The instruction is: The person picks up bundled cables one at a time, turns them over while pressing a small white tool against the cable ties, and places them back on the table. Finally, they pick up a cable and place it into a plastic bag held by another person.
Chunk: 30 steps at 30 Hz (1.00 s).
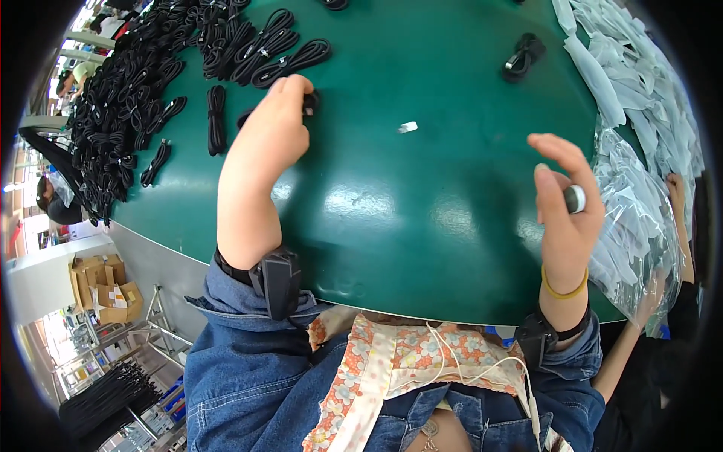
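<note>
My left hand is at the left of the green table, its fingers curled over a coiled black cable, most of which the hand hides. On the right, my right hand is raised over the table. Its index finger and thumb are apart and bent, while the other fingers are mostly hidden. A small round thing with a pale rim shows in this hand; its kind is unclear. Between the hands lies a small white piece.
A large heap of coiled black cables covers the table's left side. Another cable coil lies at the far right. Pale plastic bags are piled along the right, with a clear bag near a co-worker's arm.
</note>
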Available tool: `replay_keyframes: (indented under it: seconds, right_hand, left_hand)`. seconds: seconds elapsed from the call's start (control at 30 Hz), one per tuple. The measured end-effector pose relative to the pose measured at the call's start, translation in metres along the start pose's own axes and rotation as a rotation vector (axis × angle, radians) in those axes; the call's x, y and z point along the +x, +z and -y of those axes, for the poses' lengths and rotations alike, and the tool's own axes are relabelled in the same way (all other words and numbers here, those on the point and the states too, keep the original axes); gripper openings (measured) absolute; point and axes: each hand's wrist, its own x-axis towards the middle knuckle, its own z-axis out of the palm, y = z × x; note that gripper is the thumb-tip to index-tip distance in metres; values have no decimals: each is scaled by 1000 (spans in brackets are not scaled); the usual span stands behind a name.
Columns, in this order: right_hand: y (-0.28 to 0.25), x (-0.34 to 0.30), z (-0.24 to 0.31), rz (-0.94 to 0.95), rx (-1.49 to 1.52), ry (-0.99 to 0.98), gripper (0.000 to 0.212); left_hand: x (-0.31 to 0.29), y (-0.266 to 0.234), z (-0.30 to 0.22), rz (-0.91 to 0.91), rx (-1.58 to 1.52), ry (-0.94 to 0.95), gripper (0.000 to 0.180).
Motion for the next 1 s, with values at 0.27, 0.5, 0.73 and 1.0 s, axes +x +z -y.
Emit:
replay_keyframes:
  seconds: [0.27, 0.5, 0.73, 1.0]
  right_hand:
    - [-5, -2, -5, 258, -77, -34, 21]
    - [6, -6, 3, 386, 382, 165, 41]
    - [-4, -7, -2, 374, 356, -68, 57]
    - [-3, -10, -4, 361, 350, -190, 58]
  left_hand:
    - [6, -14, -72, 200, -323, 208, 44]
    - [-11, -3, -109, 153, -1589, -7, 48]
    - [-14, 0, -113, 117, -1809, 53, 53]
    - [-11, 2, -103, 111, -1828, 178, 59]
